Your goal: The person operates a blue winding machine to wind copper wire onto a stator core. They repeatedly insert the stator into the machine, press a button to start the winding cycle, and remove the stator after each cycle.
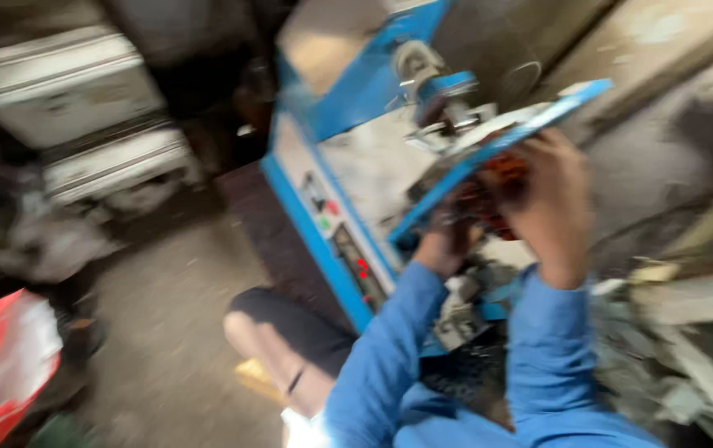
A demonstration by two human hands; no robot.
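Both hands are up under the blue plate (502, 141) of the blue-and-white machine (356, 191): right hand (551, 195) curled over a blurred orange-red part (502, 178), gripping it from the right, left hand (448, 236) pressed in beside it from below, though its fingers are too smeared to read. Blue sleeves (390, 348) rise steeply, wrists close together. Off to the left, a red and white bag (0, 361) lies on the floor (166, 332), contents unreadable.
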